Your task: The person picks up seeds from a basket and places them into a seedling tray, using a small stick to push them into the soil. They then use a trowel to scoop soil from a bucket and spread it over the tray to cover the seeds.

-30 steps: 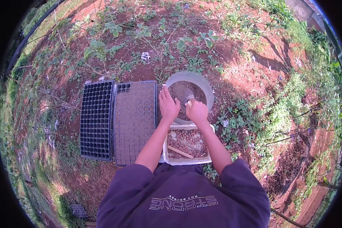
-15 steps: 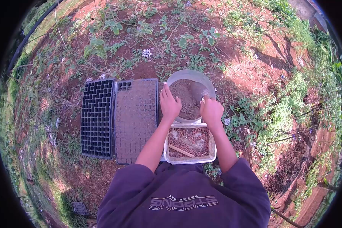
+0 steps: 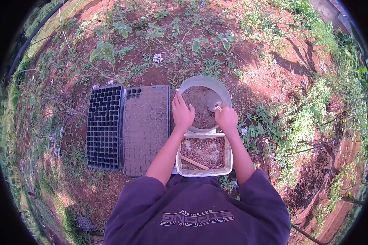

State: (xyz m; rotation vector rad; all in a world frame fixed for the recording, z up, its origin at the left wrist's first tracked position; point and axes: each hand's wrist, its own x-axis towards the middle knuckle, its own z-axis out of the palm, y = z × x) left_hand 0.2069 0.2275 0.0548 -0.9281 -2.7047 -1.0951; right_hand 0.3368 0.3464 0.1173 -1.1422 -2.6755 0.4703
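A round, pale translucent tub (image 3: 197,81) holds loose brown soil (image 3: 194,102). My left hand (image 3: 183,111) grips the tub's left rim, fingers along the wall and thumb toward the inside. At the right side of the tub, my right hand (image 3: 226,118) is closed on a scoop (image 3: 211,99) with a rounded grey blade, which rests against the soil; its handle is mostly hidden in the fingers. Just below the tub, between my forearms, stands a white basket (image 3: 232,163) of reddish-brown pellets or seeds (image 3: 210,147) with a wooden stick (image 3: 195,162) lying in it.
Left of the tub lies a seedling tray (image 3: 147,122) mostly covered with soil, a few bare cells at its top left corner. Beside it is a black seedling tray (image 3: 104,126) with unfilled cells. Weeds and small plants (image 3: 104,51) grow on the reddish ground around.
The scoop's blade has shifted and now shows flatter and clearer above the soil, as my right hand turned and moved slightly left and down. My left hand stays on the rim.
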